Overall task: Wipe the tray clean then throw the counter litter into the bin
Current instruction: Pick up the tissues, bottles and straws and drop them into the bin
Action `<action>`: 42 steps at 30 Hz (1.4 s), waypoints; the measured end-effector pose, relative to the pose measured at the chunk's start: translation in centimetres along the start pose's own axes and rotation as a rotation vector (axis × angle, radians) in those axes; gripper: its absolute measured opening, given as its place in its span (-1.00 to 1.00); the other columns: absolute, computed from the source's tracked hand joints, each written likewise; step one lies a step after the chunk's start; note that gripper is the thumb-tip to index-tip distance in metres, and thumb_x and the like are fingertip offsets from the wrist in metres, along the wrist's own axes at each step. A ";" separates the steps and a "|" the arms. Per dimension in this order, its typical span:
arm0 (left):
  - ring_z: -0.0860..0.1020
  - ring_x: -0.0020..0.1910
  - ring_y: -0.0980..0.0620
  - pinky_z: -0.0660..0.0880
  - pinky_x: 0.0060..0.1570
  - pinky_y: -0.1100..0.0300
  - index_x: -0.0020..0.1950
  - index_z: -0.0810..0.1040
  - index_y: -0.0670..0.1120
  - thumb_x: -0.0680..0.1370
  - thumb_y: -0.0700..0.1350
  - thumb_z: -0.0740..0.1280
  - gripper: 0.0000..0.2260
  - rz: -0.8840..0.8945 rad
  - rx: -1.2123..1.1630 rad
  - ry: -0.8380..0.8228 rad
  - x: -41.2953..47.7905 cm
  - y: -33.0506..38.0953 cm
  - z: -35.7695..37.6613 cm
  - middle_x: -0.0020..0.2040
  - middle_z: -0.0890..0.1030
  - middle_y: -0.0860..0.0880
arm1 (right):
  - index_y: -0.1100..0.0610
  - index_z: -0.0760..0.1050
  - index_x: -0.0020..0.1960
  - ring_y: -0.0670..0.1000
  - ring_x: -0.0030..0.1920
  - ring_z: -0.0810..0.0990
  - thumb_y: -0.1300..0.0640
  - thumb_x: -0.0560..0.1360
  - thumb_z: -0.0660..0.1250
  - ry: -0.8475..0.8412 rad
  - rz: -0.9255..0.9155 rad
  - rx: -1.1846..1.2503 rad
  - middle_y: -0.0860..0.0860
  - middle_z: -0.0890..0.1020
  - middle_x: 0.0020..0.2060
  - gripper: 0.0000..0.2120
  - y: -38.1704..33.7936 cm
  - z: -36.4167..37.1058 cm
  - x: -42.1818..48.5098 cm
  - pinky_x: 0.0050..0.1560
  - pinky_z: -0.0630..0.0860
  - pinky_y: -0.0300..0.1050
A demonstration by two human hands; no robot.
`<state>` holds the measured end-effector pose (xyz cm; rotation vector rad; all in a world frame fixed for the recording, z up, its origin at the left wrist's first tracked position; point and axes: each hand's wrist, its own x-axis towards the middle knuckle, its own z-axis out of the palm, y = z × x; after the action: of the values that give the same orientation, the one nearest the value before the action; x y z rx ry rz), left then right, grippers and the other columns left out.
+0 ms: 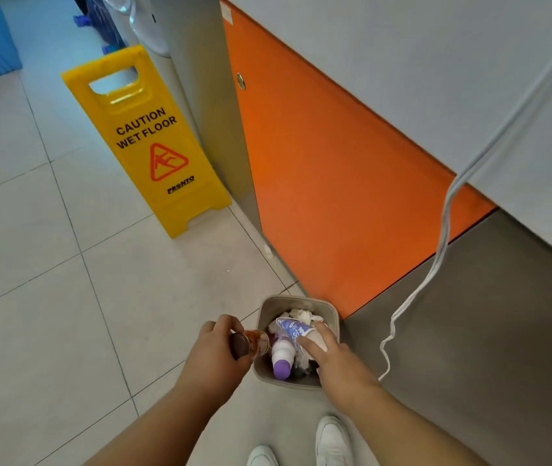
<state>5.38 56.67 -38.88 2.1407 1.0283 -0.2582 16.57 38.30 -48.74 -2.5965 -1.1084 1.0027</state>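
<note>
left hand (215, 348) grips a small amber bottle (251, 343) at the bin (264, 371) rim; right hand (326, 353) pushes a paper cup (293, 331) in. best tip the bottle over the opening before loosening fingers.

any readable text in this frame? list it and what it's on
"CAUTION WET FLOOR" on the yellow floor sign, above a slipping-figure triangle.
"PRONTO" at the bottom of that sign.
Blue-and-white wrapper in the bin: has print, too blurred to read.
Purple-capped bottle: no label legible.
</note>
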 end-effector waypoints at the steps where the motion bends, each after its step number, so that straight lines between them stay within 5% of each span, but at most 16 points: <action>1: 0.45 -0.19 0.20 0.35 -0.29 0.36 -0.02 0.41 0.06 0.42 -0.08 0.42 -0.76 0.003 -0.003 -0.006 0.1 -0.1 0.2 -0.05 0.41 0.05 | -0.22 0.13 0.43 0.14 0.23 0.39 0.25 0.52 0.16 -0.004 -0.011 0.039 -0.09 -0.07 0.51 -0.40 -0.2 0.1 0.1 0.15 0.46 0.00; 4: 0.47 -0.17 0.18 0.36 -0.29 0.42 0.00 0.42 0.08 0.42 -0.11 0.42 -0.75 0.006 -0.019 -0.043 0.2 -0.3 0.8 -0.03 0.41 0.05 | -0.15 0.22 0.40 0.09 0.30 0.39 0.11 0.54 0.20 0.027 -0.071 0.190 -0.14 0.12 0.44 -0.53 -1.2 0.1 0.0 0.22 0.43 -0.03; 8: 0.46 -0.18 0.20 0.33 -0.33 0.47 0.03 0.41 0.10 0.41 -0.14 0.41 -0.71 0.023 -0.038 -0.087 0.5 0.3 1.6 -0.02 0.40 0.07 | -0.14 0.23 0.43 -0.19 0.38 0.26 -0.03 0.51 0.28 0.132 -0.250 0.399 -0.25 0.21 0.41 -0.48 -4.2 -0.8 -0.3 0.30 0.24 -0.33; 12: 0.49 -0.13 0.19 0.37 -0.24 0.47 0.04 0.41 0.09 0.39 -0.19 0.40 -0.69 0.028 -0.085 -0.145 0.6 1.0 2.4 0.00 0.43 0.06 | -0.13 0.30 0.37 -0.28 0.34 0.27 -0.13 0.39 0.21 0.200 -0.244 0.488 -0.22 0.32 0.34 -0.46 -6.2 -0.9 0.2 0.27 0.34 -0.27; 15: 0.57 -0.05 0.14 0.53 -0.04 0.22 0.08 0.44 0.09 0.40 -0.18 0.40 -0.68 0.017 -0.152 -0.184 0.7 1.1 3.1 0.08 0.50 0.06 | -0.05 0.39 0.28 -0.18 0.24 0.40 0.04 0.42 0.34 0.233 -0.149 0.503 -0.18 0.39 0.28 -0.57 -5.8 -0.7 0.5 0.14 0.42 -0.22; 18: 0.51 -0.04 0.26 0.46 -0.01 0.33 0.24 0.43 0.07 0.46 -0.16 0.38 -0.62 0.018 -0.151 -0.193 0.4 0.9 3.5 0.18 0.48 0.10 | -0.03 0.39 0.25 -0.05 0.15 0.47 0.15 0.45 0.35 0.172 -0.003 0.492 -0.18 0.36 0.27 -0.61 -4.1 0.3 0.6 0.00 0.38 -0.24; 24: 0.49 0.09 0.14 0.45 0.10 0.26 0.22 0.45 0.07 0.50 -0.10 0.37 -0.69 0.006 -0.095 -0.146 0.4 -0.2 3.4 0.20 0.46 0.08 | -0.03 0.38 0.27 0.00 0.17 0.47 0.36 0.42 0.21 0.079 0.156 0.335 -0.15 0.29 0.36 -0.51 0.1 2.9 0.6 0.14 0.40 -0.20; 32: 0.48 0.09 0.15 0.45 0.06 0.29 0.20 0.46 0.08 0.52 -0.09 0.35 -0.73 -0.003 -0.066 -0.138 -0.2 -0.7 3.0 0.21 0.46 0.08 | -0.02 0.26 0.44 -0.01 0.42 0.28 0.34 0.49 0.20 -0.071 0.175 0.338 -0.11 0.14 0.49 -0.43 0.7 3.6 0.3 0.42 0.24 -0.15; 42: 0.52 0.04 0.15 0.41 -0.24 0.35 0.05 0.49 0.14 0.53 -0.10 0.32 -0.84 0.032 -0.103 -0.124 -2.6 3.3 -1.8 0.10 0.52 0.13 | -0.03 0.47 0.19 -0.01 0.12 0.49 0.17 0.54 0.21 0.048 0.080 0.395 -0.15 0.38 0.25 -0.75 -2.9 -4.6 -3.5 0.17 0.44 -0.13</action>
<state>5.84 55.07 -34.62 2.0204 0.9158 -0.3117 16.01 38.59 -42.29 -2.3448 -0.7124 1.0470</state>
